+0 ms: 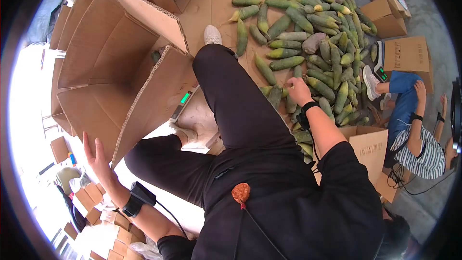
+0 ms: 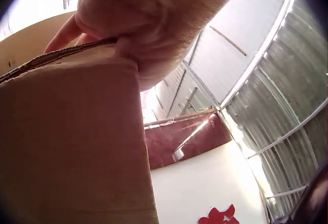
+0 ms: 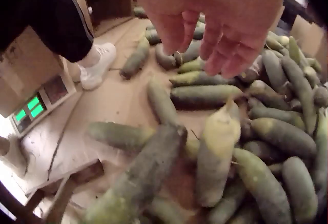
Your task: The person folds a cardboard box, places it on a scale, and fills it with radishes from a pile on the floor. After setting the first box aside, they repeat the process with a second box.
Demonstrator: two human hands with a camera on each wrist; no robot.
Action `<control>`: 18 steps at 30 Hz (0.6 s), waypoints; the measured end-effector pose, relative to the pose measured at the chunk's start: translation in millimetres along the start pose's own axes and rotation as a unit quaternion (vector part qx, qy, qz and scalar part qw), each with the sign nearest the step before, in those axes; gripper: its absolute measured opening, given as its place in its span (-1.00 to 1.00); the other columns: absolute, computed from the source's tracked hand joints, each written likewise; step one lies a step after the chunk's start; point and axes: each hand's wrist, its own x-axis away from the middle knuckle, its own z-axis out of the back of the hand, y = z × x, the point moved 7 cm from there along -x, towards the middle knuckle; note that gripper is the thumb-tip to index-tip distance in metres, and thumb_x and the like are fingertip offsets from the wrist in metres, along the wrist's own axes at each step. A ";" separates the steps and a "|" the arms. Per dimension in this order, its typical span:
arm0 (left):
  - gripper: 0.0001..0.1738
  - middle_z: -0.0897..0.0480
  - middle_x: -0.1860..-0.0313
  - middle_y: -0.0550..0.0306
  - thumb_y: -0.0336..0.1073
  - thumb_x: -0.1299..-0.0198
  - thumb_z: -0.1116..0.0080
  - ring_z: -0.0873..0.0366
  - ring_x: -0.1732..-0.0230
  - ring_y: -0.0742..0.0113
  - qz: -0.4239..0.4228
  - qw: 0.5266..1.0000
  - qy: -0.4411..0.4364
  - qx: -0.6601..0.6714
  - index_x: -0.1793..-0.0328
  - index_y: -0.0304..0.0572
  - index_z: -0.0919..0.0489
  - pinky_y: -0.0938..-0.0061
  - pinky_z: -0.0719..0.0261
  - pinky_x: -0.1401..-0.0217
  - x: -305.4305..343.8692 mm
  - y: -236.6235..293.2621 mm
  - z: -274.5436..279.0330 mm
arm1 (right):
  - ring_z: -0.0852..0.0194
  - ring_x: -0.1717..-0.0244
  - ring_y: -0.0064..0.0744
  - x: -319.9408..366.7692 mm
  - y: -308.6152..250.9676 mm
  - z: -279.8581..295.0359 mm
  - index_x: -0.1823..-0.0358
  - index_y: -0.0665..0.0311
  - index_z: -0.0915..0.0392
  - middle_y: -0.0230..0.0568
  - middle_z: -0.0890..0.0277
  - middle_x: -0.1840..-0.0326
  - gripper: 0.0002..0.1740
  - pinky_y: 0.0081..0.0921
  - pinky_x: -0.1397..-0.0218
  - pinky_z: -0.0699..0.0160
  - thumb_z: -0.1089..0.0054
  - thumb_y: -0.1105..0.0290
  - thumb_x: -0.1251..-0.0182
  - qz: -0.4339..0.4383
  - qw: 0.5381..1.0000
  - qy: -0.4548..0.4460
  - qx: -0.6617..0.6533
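My left hand (image 1: 102, 163) rests against the edge of a large open cardboard box (image 1: 103, 43), its fingers straight. In the left wrist view the heel of that hand (image 2: 138, 24) lies right at the box's top edge (image 2: 56, 54). My right hand (image 1: 299, 91) hangs over a heap of long green radishes (image 1: 332, 62) with nothing in it. Seen from the right wrist, its fingers (image 3: 233, 54) droop loosely above the radishes, and a yellow-topped radish (image 3: 218, 152) lies nearby. A dark thing shows deep inside the box; most of it is hidden.
A scale with a green display (image 1: 185, 98) sits beside the box. Another person (image 1: 414, 125) sits at the right near a second scale (image 1: 381, 73). Cartons (image 1: 409, 55) stand around the heap, and an open carton (image 1: 368, 144) is by my right elbow. Cardboard sheets (image 1: 226, 9) cover the floor.
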 end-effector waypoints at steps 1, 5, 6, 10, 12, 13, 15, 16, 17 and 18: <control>-0.46 -0.30 -0.37 0.02 -0.32 -0.28 -0.07 -0.32 -0.28 0.26 -0.004 1.000 0.004 -0.009 -0.39 -0.19 -0.30 0.39 -0.26 -0.33 0.2 0.0 0.6 | -0.42 -0.04 0.01 0.5 13.8 -3.6 0.07 0.20 -0.51 -0.04 -0.37 -0.10 -0.75 -0.19 -0.08 -0.43 -0.10 0.40 -0.21 -0.036 0.998 0.014 0.039; -0.46 -0.30 -0.37 0.04 -0.33 -0.28 -0.08 -0.35 -0.25 0.26 -0.001 0.999 0.025 -0.031 -0.39 -0.17 -0.30 0.39 -0.30 -0.30 1.9 3.4 -0.6 | -0.37 -0.14 -0.01 0.9 36.1 -2.3 -0.06 0.22 -0.42 -0.03 -0.18 -0.29 -0.68 -0.17 -0.15 -0.42 -0.04 0.41 -0.26 -0.156 0.984 -0.018 0.088; -0.46 -0.30 -0.37 0.04 -0.33 -0.28 -0.08 -0.35 -0.25 0.26 0.000 0.999 0.025 -0.034 -0.39 -0.17 -0.30 0.39 -0.30 -0.30 1.0 1.9 0.1 | -0.37 -0.14 -0.01 -1.3 40.9 -6.4 -0.06 0.22 -0.42 -0.03 -0.18 -0.29 -0.68 -0.17 -0.15 -0.42 -0.04 0.41 -0.26 -0.156 0.984 -0.021 0.089; -0.47 -0.32 -0.35 0.06 -0.34 -0.27 -0.09 -0.38 -0.23 0.28 0.029 0.999 0.021 0.041 -0.38 -0.15 -0.32 0.41 -0.34 -0.28 0.1 -5.4 -0.7 | -0.43 -0.12 -0.01 -18.1 73.4 -26.1 0.01 0.29 -0.50 0.06 -0.40 -0.14 -0.70 -0.20 -0.13 -0.46 -0.05 0.40 -0.23 -0.183 0.970 -0.061 0.149; -0.47 -0.35 -0.34 0.06 -0.35 -0.27 -0.10 -0.38 -0.22 0.29 0.020 0.999 0.026 0.033 -0.37 -0.15 -0.33 0.42 -0.35 -0.27 0.0 -3.9 1.2 | -0.46 -0.10 0.00 -21.8 78.6 -36.1 0.02 0.29 -0.53 0.09 -0.48 -0.06 -0.68 -0.21 -0.12 -0.48 -0.07 0.37 -0.20 -0.207 0.956 -0.122 0.170; -0.47 -0.36 -0.32 0.06 -0.36 -0.27 -0.10 -0.38 -0.22 0.29 0.029 0.998 0.019 0.046 -0.37 -0.16 -0.33 0.42 -0.35 -0.27 -0.6 -5.8 1.0 | -0.49 -0.06 0.01 -21.1 74.3 -28.4 0.09 0.30 -0.55 0.11 -0.52 0.01 -0.72 -0.21 -0.09 -0.50 -0.08 0.37 -0.20 -0.213 0.960 -0.086 0.159; -0.47 -0.38 -0.30 0.05 -0.36 -0.27 -0.09 -0.38 -0.22 0.28 0.039 0.997 0.022 0.057 -0.37 -0.17 -0.33 0.42 -0.35 -0.27 -0.2 -7.5 1.5 | -0.53 -0.01 0.03 -21.6 67.2 -20.5 0.18 0.34 -0.58 0.13 -0.55 0.06 -0.73 -0.20 -0.06 -0.52 -0.12 0.32 -0.16 -0.225 0.964 -0.048 0.132; -0.47 -0.40 -0.29 0.04 -0.38 -0.26 -0.09 -0.39 -0.22 0.28 0.014 0.999 0.025 0.025 -0.37 -0.18 -0.33 0.42 -0.34 -0.27 0.3 -2.2 0.1 | -0.52 0.00 0.05 -27.2 72.5 -25.6 0.18 0.38 -0.58 0.16 -0.55 0.08 -0.67 -0.18 -0.05 -0.51 -0.15 0.28 -0.11 -0.225 0.965 -0.058 0.122; -0.47 -0.41 -0.27 0.03 -0.39 -0.26 -0.09 -0.39 -0.22 0.27 -0.009 1.000 0.029 -0.008 -0.37 -0.20 -0.32 0.43 -0.34 -0.27 0.1 2.2 0.3 | -0.52 0.01 0.08 -32.1 76.1 -29.6 0.19 0.40 -0.58 0.19 -0.54 0.10 -0.65 -0.17 -0.05 -0.50 -0.14 0.28 -0.09 -0.216 0.967 -0.065 0.117; -0.46 -0.39 -0.30 0.01 -0.39 -0.24 -0.09 -0.36 -0.25 0.24 0.005 1.000 0.031 -0.003 -0.37 -0.22 -0.32 0.41 -0.29 -0.31 -1.7 -0.9 1.3 | -0.51 0.02 0.10 -34.5 75.0 -33.6 0.20 0.43 -0.58 0.23 -0.54 0.12 -0.64 -0.16 -0.04 -0.49 -0.13 0.27 -0.07 -0.206 0.969 -0.073 0.112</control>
